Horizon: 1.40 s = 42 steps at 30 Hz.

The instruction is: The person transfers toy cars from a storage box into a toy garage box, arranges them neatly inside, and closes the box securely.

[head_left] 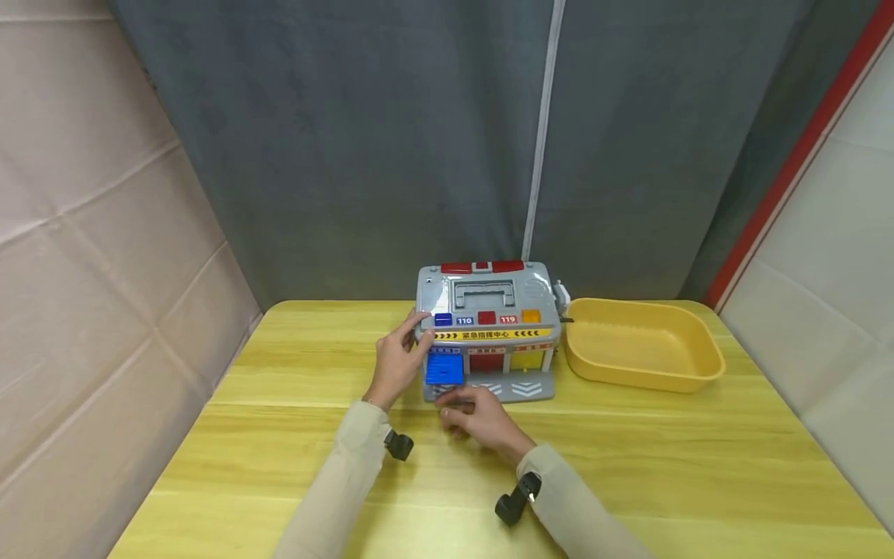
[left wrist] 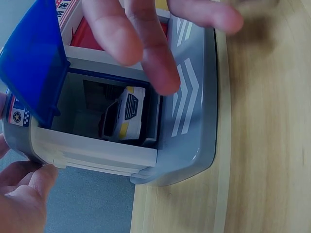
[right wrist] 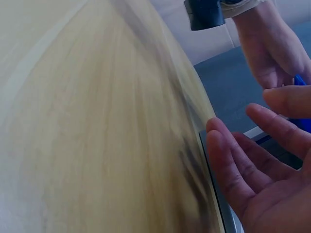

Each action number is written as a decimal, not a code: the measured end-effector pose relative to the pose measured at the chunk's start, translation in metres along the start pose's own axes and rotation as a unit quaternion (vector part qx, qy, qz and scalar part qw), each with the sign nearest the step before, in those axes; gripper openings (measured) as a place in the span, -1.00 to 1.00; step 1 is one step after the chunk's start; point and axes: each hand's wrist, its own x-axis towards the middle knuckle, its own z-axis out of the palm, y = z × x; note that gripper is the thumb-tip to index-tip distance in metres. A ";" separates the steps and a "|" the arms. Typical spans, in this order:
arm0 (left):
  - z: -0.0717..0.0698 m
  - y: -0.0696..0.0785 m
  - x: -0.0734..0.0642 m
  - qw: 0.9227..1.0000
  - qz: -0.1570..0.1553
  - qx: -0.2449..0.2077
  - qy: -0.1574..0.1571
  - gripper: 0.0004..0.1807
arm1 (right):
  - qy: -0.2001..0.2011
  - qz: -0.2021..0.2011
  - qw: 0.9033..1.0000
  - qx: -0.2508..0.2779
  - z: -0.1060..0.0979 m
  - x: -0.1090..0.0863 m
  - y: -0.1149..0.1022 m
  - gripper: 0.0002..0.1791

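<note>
A grey toy emergency station (head_left: 482, 310) stands on the table, with blue, red and yellow garage doors along its front. Its blue door (left wrist: 36, 60) is swung up. Behind that doorway sits a white toy car (left wrist: 130, 114) with yellow marks and a dark grille, its nose facing out. My left hand (head_left: 396, 361) holds the station's left front corner with thumb and fingers. In front of the blue bay is my right hand (head_left: 482, 419), fingers loosely bent and nothing in them. Its fingertips hover near the grey ramp (left wrist: 194, 121); contact cannot be told.
A yellow plastic tray (head_left: 646, 382) stands right of the station. On the station's right side a white and grey part (head_left: 562, 296) sticks out. A dark grey curtain (head_left: 363, 155) hangs behind the table, and pale padded walls (head_left: 91, 233) rise at the sides.
</note>
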 end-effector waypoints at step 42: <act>-0.019 -0.001 -0.002 0.988 0.033 0.101 -0.111 -0.03 | 0.215 -0.213 0.888 -0.345 -0.141 -0.019 -0.080 -0.77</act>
